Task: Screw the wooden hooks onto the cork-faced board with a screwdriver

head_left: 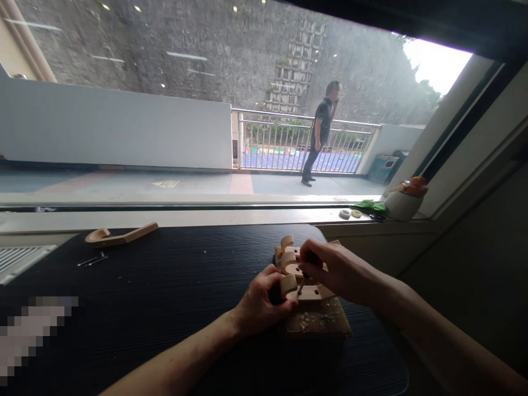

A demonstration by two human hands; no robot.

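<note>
A stack of pale wooden hook-shaped pieces [295, 264] rests on a small wooden block [319, 324] strewn with shavings, at the right end of the black table [165, 286]. My left hand [264, 302] is closed against the lowest piece, steadying it from the left. My right hand [336, 269] is closed around a small dark-handled tool [302, 285] whose thin tip touches the top face of the lowest piece.
Another wooden hook piece [119, 236] lies at the table's far left with small dark metal bits [93, 260] near it. On the window sill stand a white pot [402, 201], green cloth and tape rolls. Outside, a person [319, 135] stands by a railing.
</note>
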